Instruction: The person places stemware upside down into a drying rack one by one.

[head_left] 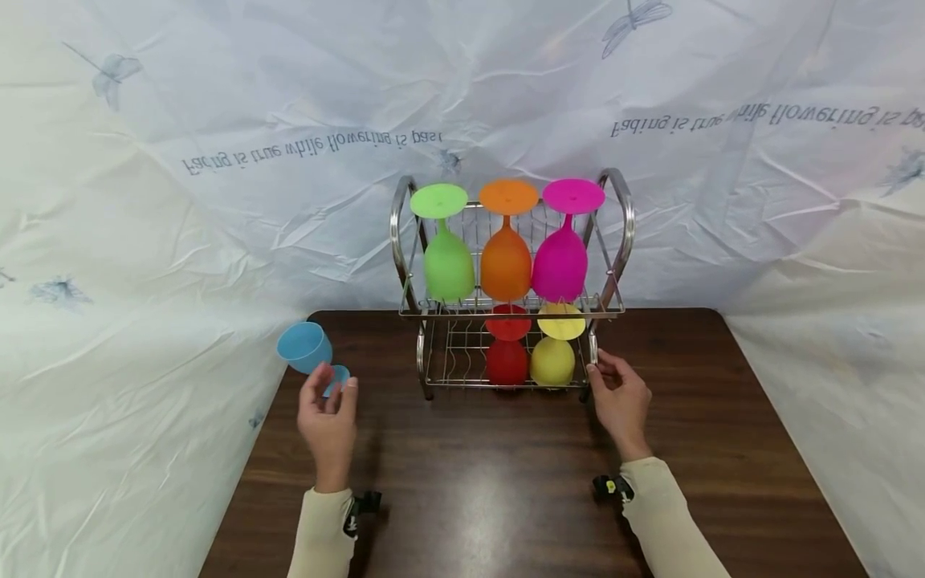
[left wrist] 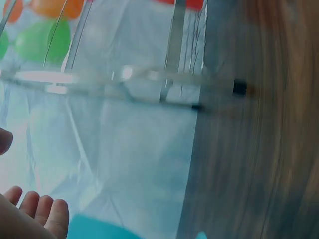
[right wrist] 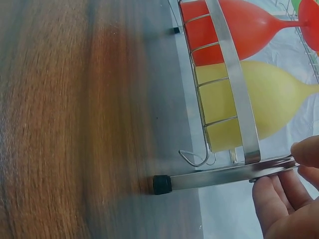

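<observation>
A blue goblet (head_left: 303, 345) stands mouth up at the table's left side; its foot shows behind my left hand (head_left: 328, 429). The fingers of that hand are loosely bent, the thumb apart from them. In the left wrist view, they lie beside the blue goblet (left wrist: 99, 228) with nothing between thumb and fingers. On the right, my right hand (head_left: 623, 405) grips the metal dish rack (head_left: 419, 353) by its lower right post, thumb on one side and fingers on the other. Upside down on its lower tier are a red goblet (head_left: 507, 363) and a yellow goblet (head_left: 552, 363).
Upside-down green (head_left: 450, 265), orange (head_left: 506, 261) and magenta (head_left: 560, 261) goblets fill the rack's upper tier. The rack stands toward the back of the brown wooden table (head_left: 477, 482). A wrinkled printed sheet (head_left: 325, 80) hangs behind and along both sides.
</observation>
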A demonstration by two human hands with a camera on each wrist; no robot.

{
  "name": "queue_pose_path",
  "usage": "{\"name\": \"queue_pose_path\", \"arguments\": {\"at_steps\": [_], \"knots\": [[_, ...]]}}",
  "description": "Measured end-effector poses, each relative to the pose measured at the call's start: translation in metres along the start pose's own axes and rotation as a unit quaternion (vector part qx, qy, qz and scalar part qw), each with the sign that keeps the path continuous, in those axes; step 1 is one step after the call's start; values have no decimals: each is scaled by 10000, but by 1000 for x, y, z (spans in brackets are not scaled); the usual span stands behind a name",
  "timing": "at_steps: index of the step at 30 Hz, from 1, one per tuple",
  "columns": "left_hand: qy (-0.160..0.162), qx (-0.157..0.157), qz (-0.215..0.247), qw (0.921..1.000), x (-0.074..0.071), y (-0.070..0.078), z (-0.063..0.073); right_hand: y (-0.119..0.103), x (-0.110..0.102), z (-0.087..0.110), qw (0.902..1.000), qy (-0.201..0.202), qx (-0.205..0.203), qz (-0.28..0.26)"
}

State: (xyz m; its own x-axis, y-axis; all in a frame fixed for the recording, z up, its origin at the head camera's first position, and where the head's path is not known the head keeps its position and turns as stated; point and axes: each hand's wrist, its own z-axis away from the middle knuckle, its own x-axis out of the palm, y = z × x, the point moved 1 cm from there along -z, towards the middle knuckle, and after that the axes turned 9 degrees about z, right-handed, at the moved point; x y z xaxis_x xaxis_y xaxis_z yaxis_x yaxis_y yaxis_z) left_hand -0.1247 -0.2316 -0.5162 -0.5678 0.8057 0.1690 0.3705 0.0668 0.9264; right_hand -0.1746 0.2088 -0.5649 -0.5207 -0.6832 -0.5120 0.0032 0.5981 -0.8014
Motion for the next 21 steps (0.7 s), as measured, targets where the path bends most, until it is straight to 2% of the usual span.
{"name": "queue_pose_path", "arguments": {"at_steps": [5, 10, 13, 21], "knots": [[815, -119, -33, 9966, -19, -1, -12, -2, -1, 0, 10000, -36, 12, -14], [1302, -363, -300, 9904, -26, -4, -24, -3, -2, -1, 10000, -17, -27, -20], [1336, -511, -390, 9889, -28, -13, -32, -2, -2, 0, 10000, -1, -55, -34], [1053, -635, -329, 9919, -36, -53, -54, -1, -2, 1, 10000, -22, -60, 4]]}}
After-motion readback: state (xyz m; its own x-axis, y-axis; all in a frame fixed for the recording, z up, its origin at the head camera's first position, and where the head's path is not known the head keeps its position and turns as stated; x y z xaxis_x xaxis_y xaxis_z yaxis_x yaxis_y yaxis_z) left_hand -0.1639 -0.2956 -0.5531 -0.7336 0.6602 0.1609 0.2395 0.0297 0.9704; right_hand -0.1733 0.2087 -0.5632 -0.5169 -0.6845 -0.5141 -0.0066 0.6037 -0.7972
